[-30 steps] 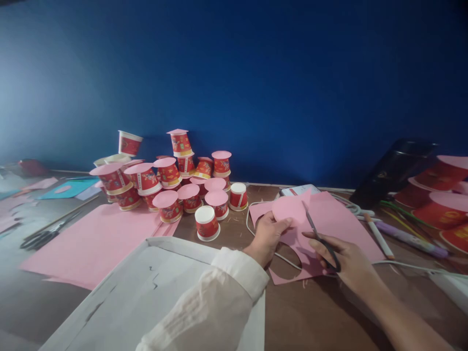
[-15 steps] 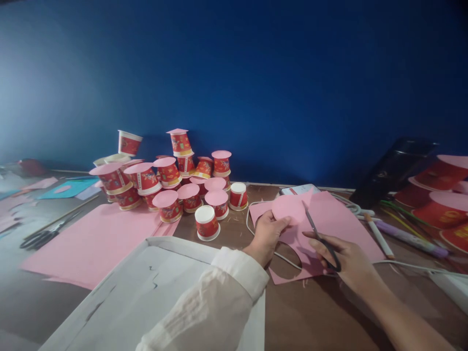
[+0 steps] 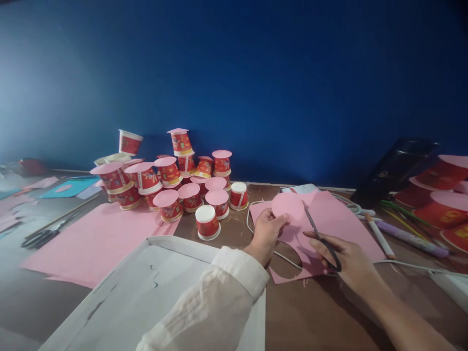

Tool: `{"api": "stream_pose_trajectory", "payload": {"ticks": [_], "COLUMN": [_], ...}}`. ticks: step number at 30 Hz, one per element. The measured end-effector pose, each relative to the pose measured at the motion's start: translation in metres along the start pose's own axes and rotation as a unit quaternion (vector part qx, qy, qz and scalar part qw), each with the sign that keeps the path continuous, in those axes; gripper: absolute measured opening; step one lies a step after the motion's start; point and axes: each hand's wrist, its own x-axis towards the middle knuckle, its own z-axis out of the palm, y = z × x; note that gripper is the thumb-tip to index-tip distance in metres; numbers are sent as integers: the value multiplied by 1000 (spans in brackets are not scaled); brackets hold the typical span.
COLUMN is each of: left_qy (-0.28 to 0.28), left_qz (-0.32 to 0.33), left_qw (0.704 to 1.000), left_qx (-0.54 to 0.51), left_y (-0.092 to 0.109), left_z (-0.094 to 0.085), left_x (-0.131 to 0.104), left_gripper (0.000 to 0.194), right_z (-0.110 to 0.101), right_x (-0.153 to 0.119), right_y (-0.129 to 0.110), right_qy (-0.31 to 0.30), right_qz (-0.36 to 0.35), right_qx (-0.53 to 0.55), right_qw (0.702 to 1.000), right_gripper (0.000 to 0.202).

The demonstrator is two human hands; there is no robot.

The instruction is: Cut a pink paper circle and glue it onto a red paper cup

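Observation:
Between its thumb and fingers, my left hand (image 3: 268,229) pinches a rounded piece of pink paper (image 3: 288,207). My right hand (image 3: 345,256) grips dark-handled scissors (image 3: 329,246), whose blades point up and away at the right edge of that piece. Beneath both hands lies a larger pink sheet (image 3: 343,219) with a round hole cut near its front left. Several red paper cups (image 3: 170,209), many upside down with pink discs on their bases, are grouped and stacked to the left of my left hand.
A white box lid (image 3: 179,282) lies under my left forearm, beside more pink sheets (image 3: 95,234) and a second pair of scissors (image 3: 47,235). A phone (image 3: 302,188), white cable (image 3: 287,259), marker (image 3: 380,236), black bottle (image 3: 391,170) and more red cups (image 3: 438,209) sit rightward. A blue wall (image 3: 256,87) stands behind.
The rounded pink piece has shifted very slightly at the scissor blades. Both hands keep nearly the same place and grip; the cups have not moved.

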Motion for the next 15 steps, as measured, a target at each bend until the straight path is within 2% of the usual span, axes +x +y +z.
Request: {"api": "stream_pose_trajectory", "payload": {"ticks": [8,12,15], "left_qy": [5,-7,1], "left_qz": [-4,-36,-62], "left_qw": [997,983,977], "left_qx": [-77,-182,-202], "left_y": [4,5,7], "left_z": [4,9,12], "left_x": [-4,-9,-14], "left_gripper": [49,49,48], "right_z": [-1,1,3], "right_x": [2,1,-2], "right_y": [11,12,7], "right_qy": [-6,-18,-33], "right_qz": [-2,-23,-38], "right_qx": [-25,-25,-35], "right_qw": [1000,999,998], "right_gripper": [71,69,66]}}
